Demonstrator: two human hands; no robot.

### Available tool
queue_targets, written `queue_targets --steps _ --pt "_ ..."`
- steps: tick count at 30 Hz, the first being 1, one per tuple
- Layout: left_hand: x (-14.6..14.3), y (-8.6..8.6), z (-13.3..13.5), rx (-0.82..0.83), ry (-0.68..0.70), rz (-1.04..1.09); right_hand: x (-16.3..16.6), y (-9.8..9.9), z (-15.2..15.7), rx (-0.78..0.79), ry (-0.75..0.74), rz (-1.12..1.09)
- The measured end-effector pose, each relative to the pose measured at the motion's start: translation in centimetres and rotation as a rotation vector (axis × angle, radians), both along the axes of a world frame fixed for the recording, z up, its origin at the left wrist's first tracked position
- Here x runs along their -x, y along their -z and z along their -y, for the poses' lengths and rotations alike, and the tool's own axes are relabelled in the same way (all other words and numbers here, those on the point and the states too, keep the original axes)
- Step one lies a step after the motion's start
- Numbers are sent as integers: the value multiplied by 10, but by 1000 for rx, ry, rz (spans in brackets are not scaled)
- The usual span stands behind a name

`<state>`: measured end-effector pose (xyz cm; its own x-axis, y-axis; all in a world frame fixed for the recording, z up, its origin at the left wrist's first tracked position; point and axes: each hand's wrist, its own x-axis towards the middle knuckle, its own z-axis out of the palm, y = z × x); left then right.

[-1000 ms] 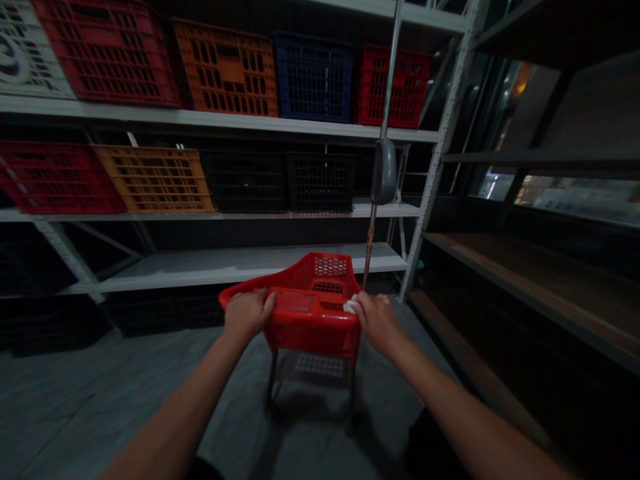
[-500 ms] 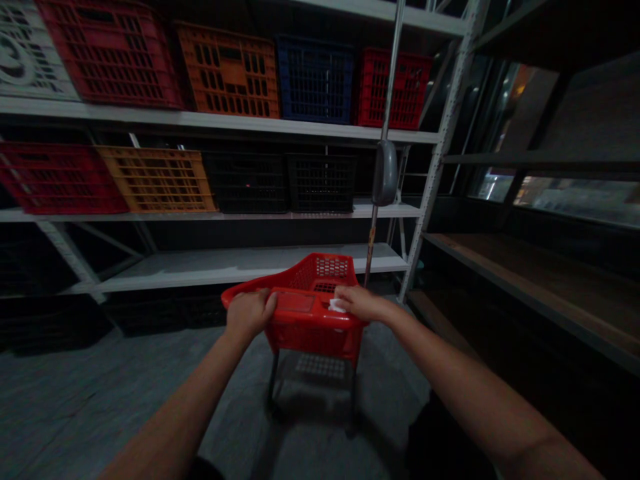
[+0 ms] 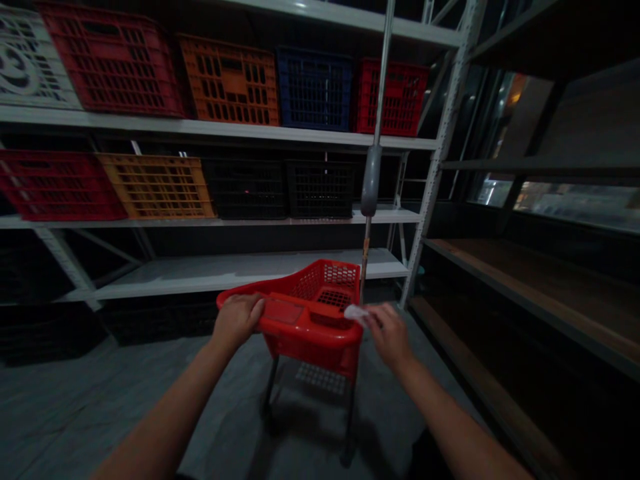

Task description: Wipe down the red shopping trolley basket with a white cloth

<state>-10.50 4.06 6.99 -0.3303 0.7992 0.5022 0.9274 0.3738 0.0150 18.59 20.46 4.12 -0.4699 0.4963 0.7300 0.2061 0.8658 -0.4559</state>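
Storeroom aisle, dim light: your left hand is clenched over the near rim of the red cart, thumb side toward the middle, while your right hand pinches a small white cloth at its fingertips. The cart stands on its dark frame on the grey floor, in front of you and between your forearms.

Judged from this pose, the work goes best if the left grip stays firm and low on the rim, so the cart cannot roll or twist away under pressure from the other side. Press the cloth flat with the pads of the fingers rather than the tips. Keep your right wrist clear of the metal pole that rises just behind the cart's right rear corner.

The cloth sits at the cart's near right corner, level with the rim and ahead of your right knuckles. Motion blur hides whether it touches the plastic or hangs just off it. The left grip lies on the same rim at the opposite corner, with the flat red panel between the two hands.

Behind the cart, white shelves carry an orange crate, a blue crate and others in red and black.
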Motion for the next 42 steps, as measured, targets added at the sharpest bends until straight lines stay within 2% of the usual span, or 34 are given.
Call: queue_targets --steps 3,5,9,11,13,16,19,21,23,26,30,32,34,38,42 --pt "-19 0 4 -225 -63 -85 18 17 9 86 -102 -6" --pt "-46 0 3 -310 0 -94 27 24 5 156 -96 -21" --pt "-112 3 -15 -248 259 -27 34 32 5 200 -34 -98" --pt "-135 8 -28 -160 284 -14 33 37 20 231 -19 -192" --pt "-145 15 -39 -119 261 -29 30 46 40 264 -64 -280" --pt "-142 24 -45 -139 253 -81 27 61 59 195 -190 -362" --pt "-134 27 -43 -175 280 -130 28 73 52 73 -244 -410" --pt "-130 27 -42 -192 290 -150 32 79 42 104 -206 -455" --pt "-128 27 -41 -199 293 -163 38 82 38 212 -126 -512" --pt "-126 28 -38 -213 294 -174 43 83 53 354 -61 -558" --pt "-125 29 -29 -230 310 -163 41 82 84 303 -144 -514" --pt "-124 30 -23 -219 330 -151 40 82 86 245 -175 -484" --pt "-122 29 -18 -208 347 -142 41 83 75 251 -162 -480" --pt "-116 28 -10 -199 357 -135 40 88 34 379 -73 -430" --pt "-107 26 -8 -184 394 -134 31 80 10 479 47 -403"
